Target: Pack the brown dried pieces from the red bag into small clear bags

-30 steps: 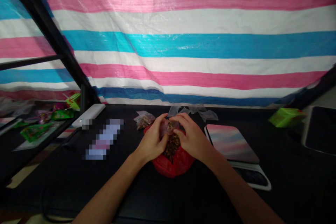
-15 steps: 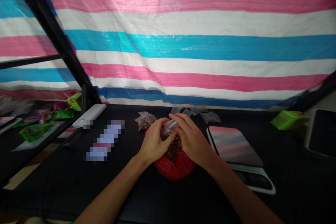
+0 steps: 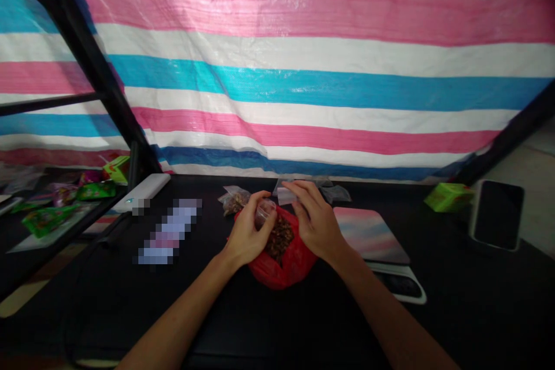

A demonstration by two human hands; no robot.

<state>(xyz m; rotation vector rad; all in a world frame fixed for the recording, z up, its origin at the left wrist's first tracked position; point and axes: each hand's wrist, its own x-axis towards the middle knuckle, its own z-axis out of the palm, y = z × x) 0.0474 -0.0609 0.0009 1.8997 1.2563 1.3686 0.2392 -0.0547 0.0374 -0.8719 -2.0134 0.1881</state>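
Observation:
A red plastic bag (image 3: pixel 284 277) stands open on the table, filled with small brown bits (image 3: pixel 280 240) that look like dried plant pieces or grains. Over its left side, my left hand (image 3: pixel 250 234) is closed round a small clear cup (image 3: pixel 264 212). My right hand (image 3: pixel 318 222) is above the bag's right side and pinches a small clear plastic bag (image 3: pixel 285 195) between thumb and fingers. Behind my left hand lies a clear bag with brown contents (image 3: pixel 234 201). Several flat clear bags (image 3: pixel 332 189) lie beyond my right hand.
To the right, a kitchen scale (image 3: pixel 416 289) carries a pinkish flat plate (image 3: pixel 373 234). Farther right are a green box (image 3: pixel 448 196) and a dark-screened device (image 3: pixel 498 214). A white power strip (image 3: pixel 145 189) and a pixelated patch (image 3: pixel 171 231) are left. Striped sheeting hangs behind.
My hands have moved apart: the left, with the cup, is slightly left, and the small clear bag now shows in my right fingers. The camera view has shifted a little.

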